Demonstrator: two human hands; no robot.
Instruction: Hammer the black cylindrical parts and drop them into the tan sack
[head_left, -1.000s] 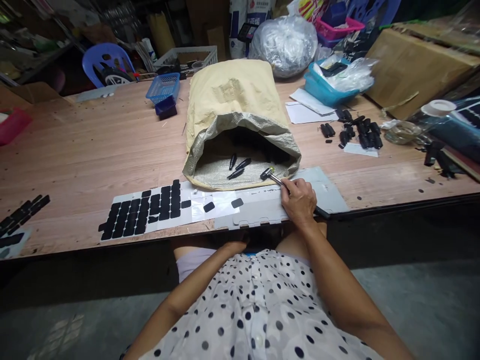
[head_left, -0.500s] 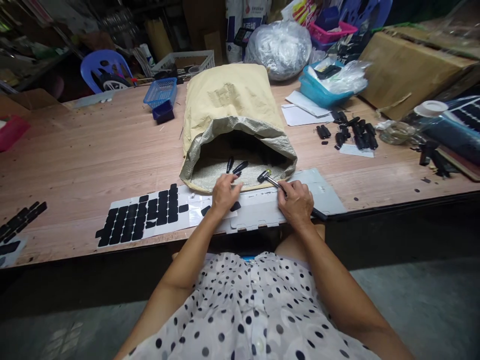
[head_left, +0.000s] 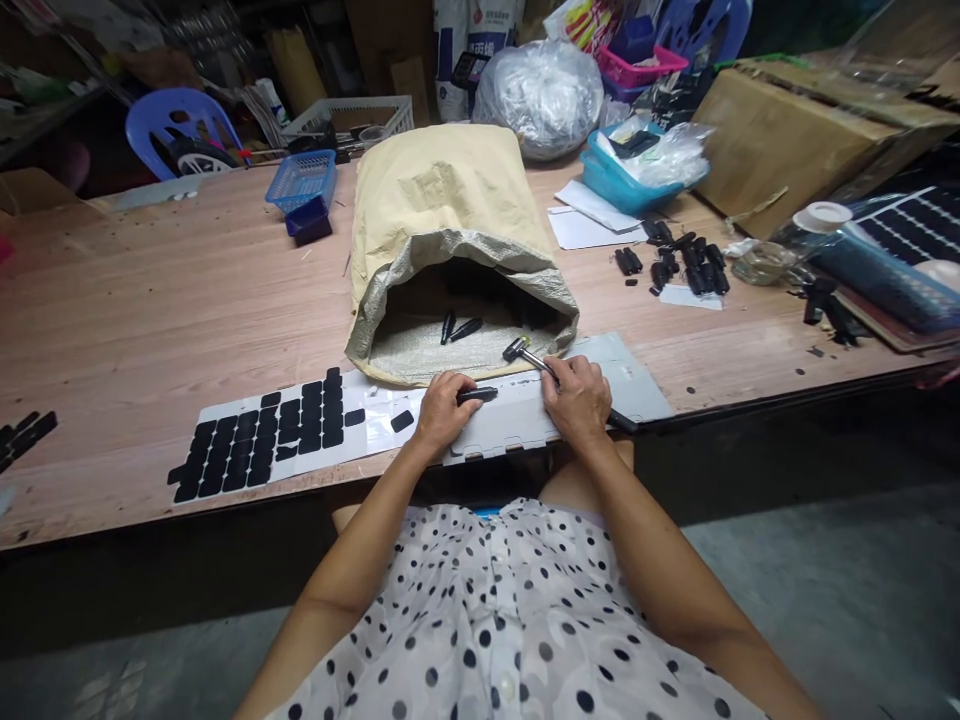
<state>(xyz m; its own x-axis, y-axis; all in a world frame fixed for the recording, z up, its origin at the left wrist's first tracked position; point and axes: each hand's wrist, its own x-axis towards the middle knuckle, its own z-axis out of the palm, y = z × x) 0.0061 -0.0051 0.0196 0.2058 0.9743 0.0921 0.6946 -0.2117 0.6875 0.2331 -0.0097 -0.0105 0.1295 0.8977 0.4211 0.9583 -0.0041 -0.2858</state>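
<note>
- Now pinches a slim black piece [head_left: 478,394] between thumb and fingertips of the left hand [head_left: 442,412], laid flat on the grey sheet [head_left: 637,375] just in front of the sack [head_left: 450,200] mouth.
- Differs from half a second ago: then reached with that hand up to the sack's front lip, with three such pieces lying inside.
- Shows only two loose pieces [head_left: 457,328] left inside the sack mouth, so counts one as lifted out and brought down onto the sheet.
- Sticks out of the pinch toward the right hand [head_left: 577,400], near it but apart, most of its length bare beyond the fingertips.
- Keeps the right hand wrapped tight round the handle of a small hammer [head_left: 514,350], as a second ago, with the head resting at the sack's front lip, just beyond the piece.
- Left of the sack mouth, near the table edge: a sheet of black pads [head_left: 262,440].
- Right of the sack, well apart: a heap of black parts [head_left: 686,265].
- Behind the sack's left side: a blue basket [head_left: 302,180].
</note>
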